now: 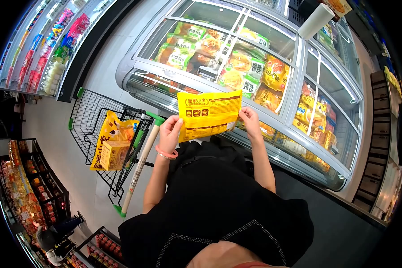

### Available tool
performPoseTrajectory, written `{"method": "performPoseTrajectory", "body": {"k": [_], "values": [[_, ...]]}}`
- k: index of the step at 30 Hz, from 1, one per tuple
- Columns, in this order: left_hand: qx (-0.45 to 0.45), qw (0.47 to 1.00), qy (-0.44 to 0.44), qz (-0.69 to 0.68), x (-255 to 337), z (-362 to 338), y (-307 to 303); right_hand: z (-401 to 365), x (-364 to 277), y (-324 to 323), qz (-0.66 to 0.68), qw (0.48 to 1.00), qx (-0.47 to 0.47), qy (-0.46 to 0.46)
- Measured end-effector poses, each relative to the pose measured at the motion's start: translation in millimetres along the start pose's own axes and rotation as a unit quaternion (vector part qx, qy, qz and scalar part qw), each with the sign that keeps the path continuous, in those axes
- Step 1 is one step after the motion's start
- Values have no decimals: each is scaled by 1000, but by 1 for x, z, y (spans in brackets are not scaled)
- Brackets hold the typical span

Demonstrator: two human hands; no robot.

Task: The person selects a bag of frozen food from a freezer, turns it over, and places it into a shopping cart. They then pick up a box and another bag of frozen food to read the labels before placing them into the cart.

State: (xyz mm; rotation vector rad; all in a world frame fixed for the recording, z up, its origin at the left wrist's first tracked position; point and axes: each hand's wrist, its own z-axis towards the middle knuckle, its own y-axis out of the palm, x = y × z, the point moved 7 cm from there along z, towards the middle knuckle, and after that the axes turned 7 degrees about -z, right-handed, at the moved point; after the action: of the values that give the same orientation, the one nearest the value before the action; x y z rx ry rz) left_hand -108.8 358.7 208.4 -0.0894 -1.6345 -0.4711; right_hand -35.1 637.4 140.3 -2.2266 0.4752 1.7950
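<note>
Both hands hold up a yellow food bag [210, 117] with its printed side facing me. My left hand [170, 133] pinches the bag's left edge; a pink band circles that wrist. At the opposite edge, my right hand [251, 123] grips the bag between thumb and fingers. Just beyond it stands a glass-topped chest freezer [194, 87] filled with green and yellow bags. To my left is a wire shopping cart [87, 100] with a pale handle and green corners. Inside the cart lie a larger yellow bag [109, 127] and a yellow box [115, 155].
A refrigerated shelf [60, 96] with colourful packs lines the upper left. Racks of packaged goods [20, 192] stand at the lower left, where another person [53, 236] is partly visible. A white roll [316, 21] rests on the freezer's far frame. Grey floor surrounds the cart.
</note>
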Motion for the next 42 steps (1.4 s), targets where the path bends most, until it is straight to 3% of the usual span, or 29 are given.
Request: {"method": "performPoseTrajectory", "body": {"k": [9,22,35,42], "values": [[25,999,2,28,8,-4,-16,7,8,17,11,999,-20,26],[31,996,-37,-74,22,13,-52,-11,-80,40,30,998,-47,-37],[41,993,-45,-103,39,14,-71,-20,-125,62,1,995,-75,-67],[48,994,-4,-97,63,3,-71,-28,-143,69,-2,993,-71,-96]]}}
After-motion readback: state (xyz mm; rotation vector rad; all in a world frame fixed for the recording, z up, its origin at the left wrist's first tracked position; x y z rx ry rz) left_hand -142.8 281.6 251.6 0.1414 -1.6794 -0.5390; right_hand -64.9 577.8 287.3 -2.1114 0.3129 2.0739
